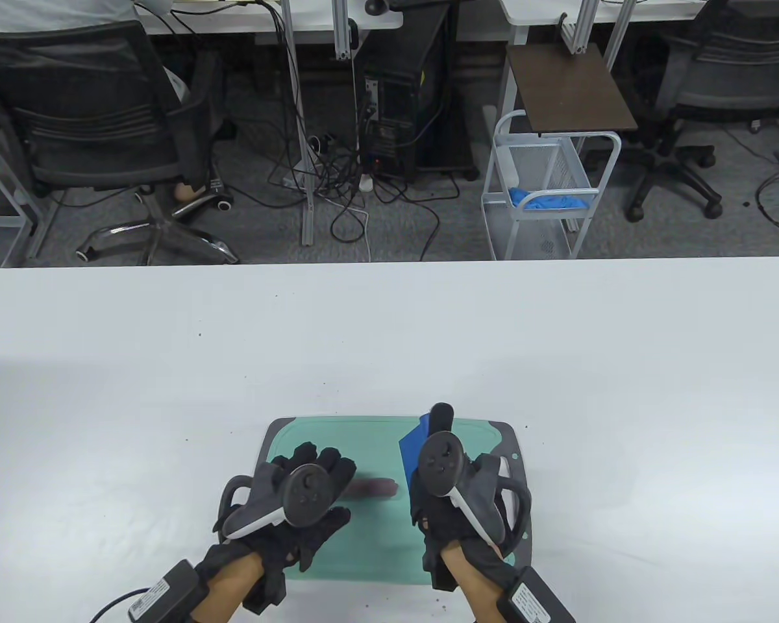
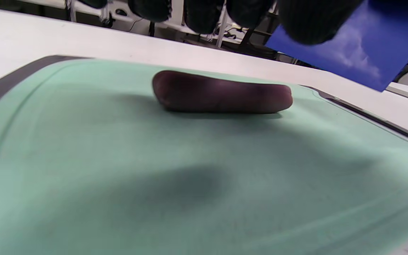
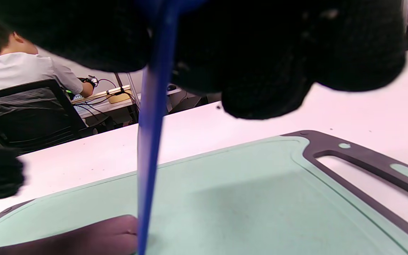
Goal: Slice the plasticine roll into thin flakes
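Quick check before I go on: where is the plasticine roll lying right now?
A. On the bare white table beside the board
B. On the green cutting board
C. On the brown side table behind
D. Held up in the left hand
B. The dark plasticine roll lies flat on the green cutting board; the left hand is over its left end and the right hand holds the blue blade at its right end.

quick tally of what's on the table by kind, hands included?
Gloved hands: 2, left hand and right hand
Plasticine roll: 1, dark, uncut
Blue blade: 1, in the right hand's grip
Green cutting board: 1
Total: 5
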Demonstrator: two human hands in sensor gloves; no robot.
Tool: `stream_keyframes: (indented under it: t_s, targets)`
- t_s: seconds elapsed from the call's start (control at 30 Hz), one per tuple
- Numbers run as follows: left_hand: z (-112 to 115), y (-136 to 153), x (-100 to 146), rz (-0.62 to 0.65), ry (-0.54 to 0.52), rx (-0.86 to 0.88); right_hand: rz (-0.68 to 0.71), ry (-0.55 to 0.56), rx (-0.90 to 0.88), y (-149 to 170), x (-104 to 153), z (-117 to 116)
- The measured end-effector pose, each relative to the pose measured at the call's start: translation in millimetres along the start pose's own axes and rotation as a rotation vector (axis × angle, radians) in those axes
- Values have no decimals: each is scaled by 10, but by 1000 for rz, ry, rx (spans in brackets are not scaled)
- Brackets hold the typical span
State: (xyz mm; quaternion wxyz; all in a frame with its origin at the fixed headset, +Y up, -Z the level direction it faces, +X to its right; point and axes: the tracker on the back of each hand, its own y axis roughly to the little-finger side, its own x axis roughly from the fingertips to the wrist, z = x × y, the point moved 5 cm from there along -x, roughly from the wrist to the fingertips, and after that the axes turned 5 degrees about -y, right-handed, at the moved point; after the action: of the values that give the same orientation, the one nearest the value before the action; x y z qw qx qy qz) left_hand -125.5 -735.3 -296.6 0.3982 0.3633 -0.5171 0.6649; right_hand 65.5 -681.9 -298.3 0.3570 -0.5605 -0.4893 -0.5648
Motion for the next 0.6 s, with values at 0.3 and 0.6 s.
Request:
stream_keyframes:
  t_s: [0.3, 0.6]
  targets:
    - [151, -212, -351, 96, -26, -115, -33, 28, 86, -233, 15, -38]
    - [152, -216, -364, 141, -134, -60, -48, -7, 20, -226, 75, -137]
